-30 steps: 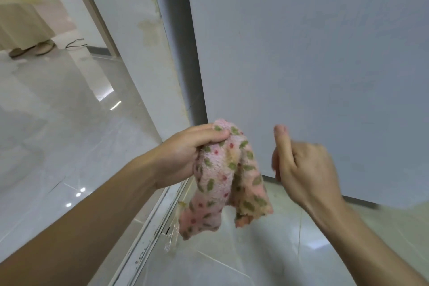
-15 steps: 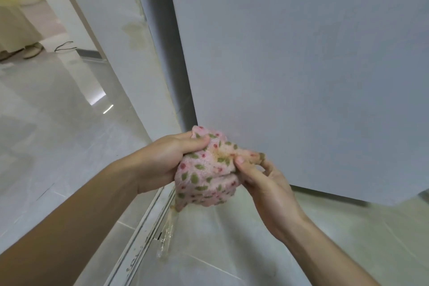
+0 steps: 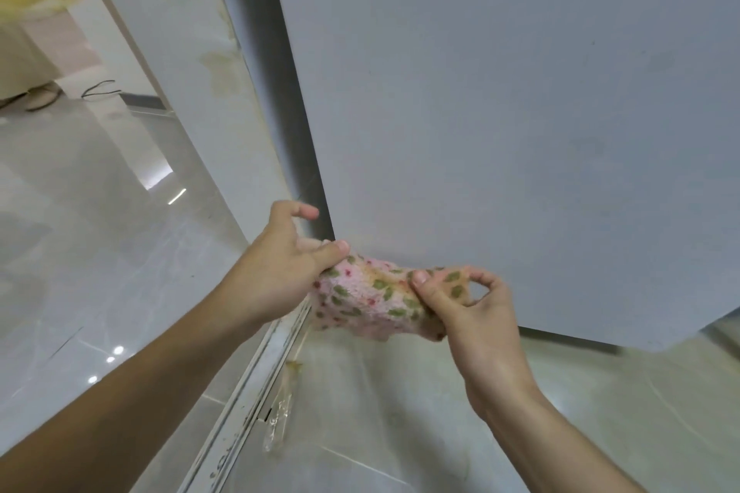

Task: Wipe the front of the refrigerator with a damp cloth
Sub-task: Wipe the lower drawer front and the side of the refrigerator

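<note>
A pink cloth (image 3: 366, 298) with green leaves and red dots is stretched between my two hands, just below the bottom left corner of the grey refrigerator door (image 3: 500, 112). My left hand (image 3: 280, 272) pinches the cloth's left end with thumb and fingers, its index finger raised. My right hand (image 3: 468, 312) pinches the right end between thumb and forefinger. The cloth hangs in front of the door's lower edge; whether it touches the door is unclear.
A white wall panel (image 3: 180, 52) stands left of the refrigerator. A metal floor track (image 3: 248, 404) runs along the glossy tiled floor (image 3: 80, 252). A clear plastic wrapper (image 3: 280, 416) lies by the track. Pale curtain fabric (image 3: 24, 12) hangs far left.
One second ago only my left hand held the hanging cloth. My right hand then took hold of it, and both hands have pulled it out sideways from a bunch.
</note>
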Demonstrator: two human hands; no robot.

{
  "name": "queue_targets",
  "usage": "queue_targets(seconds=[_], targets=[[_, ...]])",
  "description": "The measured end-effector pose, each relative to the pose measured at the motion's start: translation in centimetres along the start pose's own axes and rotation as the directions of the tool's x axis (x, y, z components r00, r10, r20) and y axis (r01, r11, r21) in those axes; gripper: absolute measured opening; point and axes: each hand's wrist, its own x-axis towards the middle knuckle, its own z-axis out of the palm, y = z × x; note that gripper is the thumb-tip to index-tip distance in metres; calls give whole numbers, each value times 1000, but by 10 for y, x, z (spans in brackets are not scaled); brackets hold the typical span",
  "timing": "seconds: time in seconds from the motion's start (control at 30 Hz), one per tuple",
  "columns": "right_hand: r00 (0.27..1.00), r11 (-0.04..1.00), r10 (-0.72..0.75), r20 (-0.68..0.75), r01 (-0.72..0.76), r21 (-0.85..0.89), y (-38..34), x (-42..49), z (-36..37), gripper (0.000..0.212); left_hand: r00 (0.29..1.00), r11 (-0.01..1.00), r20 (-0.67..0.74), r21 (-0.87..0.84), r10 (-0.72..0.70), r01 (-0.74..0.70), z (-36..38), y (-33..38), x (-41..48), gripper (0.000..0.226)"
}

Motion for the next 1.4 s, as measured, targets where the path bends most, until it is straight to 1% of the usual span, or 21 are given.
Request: queue_targets(seconds=[0.1,0.17,0.23,0.3,0.37,0.4,0.43,0.5,0.53,0.6,0.67,0.7,0.73,0.77,0.87,1.0,1.1,1.17,1.27,1.33,1.4], targets=[[991,983,-133,5,132,-127,-9,-8,-8,101,976,981,206,-190,74,-34,-8,2,0,50],[972,952,-188,140,216,-218,-14,-13,-10,101,967,985,211,-126,139,-114,-10,0,-1,52],[935,860,-235,266,328,-392,-15,-15,-9,65,973,967,56,118,223,-228,-8,-5,1,41],[884,630,-356,304,467,-620,-15,-13,-8,26,915,864,-113,393,386,-316,-4,-8,1,24],[756,308,-582,301,547,-779,-16,-8,-8,15,826,759,-163,518,540,-394,-1,-10,1,14],[648,172,-706,286,549,-818,-18,-5,-7,12,790,732,-175,531,588,-427,0,-10,2,10],[526,79,-809,262,539,-838,-22,-3,-6,9,758,718,-196,528,622,-453,1,-9,5,8],[302,-16,-929,216,548,-836,-33,3,-3,8,715,728,-260,484,649,-485,3,-2,12,8],[236,-21,-953,190,575,-818,-38,7,0,12,699,741,-296,447,652,-502,5,5,16,10],[206,60,-974,92,628,-776,-45,12,11,23,661,753,-365,379,656,-538,10,20,25,14],[249,210,-967,-48,681,-701,-47,16,30,38,626,754,-421,335,657,-565,17,32,36,14],[303,296,-948,-98,725,-621,-44,16,39,44,613,753,-441,324,656,-573,20,35,40,12],[360,357,-927,-101,771,-527,-40,18,48,47,599,750,-458,318,657,-580,23,38,44,10],[379,358,-924,-53,807,-470,-32,21,55,44,581,745,-476,314,660,-589,25,38,47,9],[250,97,-954,166,779,-619,-13,51,67,18,507,714,-530,324,680,-620,26,37,57,12],[217,-110,-942,258,525,-844,-9,98,65,62,466,681,-567,251,680,-688,26,35,67,23],[180,-253,-922,343,390,-885,-14,113,61,72,468,674,-638,109,611,-731,21,35,70,23],[152,-256,-931,331,375,-891,-34,110,72,68,417,673,-699,124,580,-729,12,36,75,18],[117,-157,-969,217,386,-909,-90,95,109,67,279,665,-754,267,595,-698,-11,37,86,18],[68,-101,-987,144,426,-899,-133,87,132,78,153,635,-739,431,656,-641,-30,38,100,24],[-5,-129,-991,137,372,-919,-162,84,146,80,105,609,-674,575,731,-546,-48,42,117,40]])
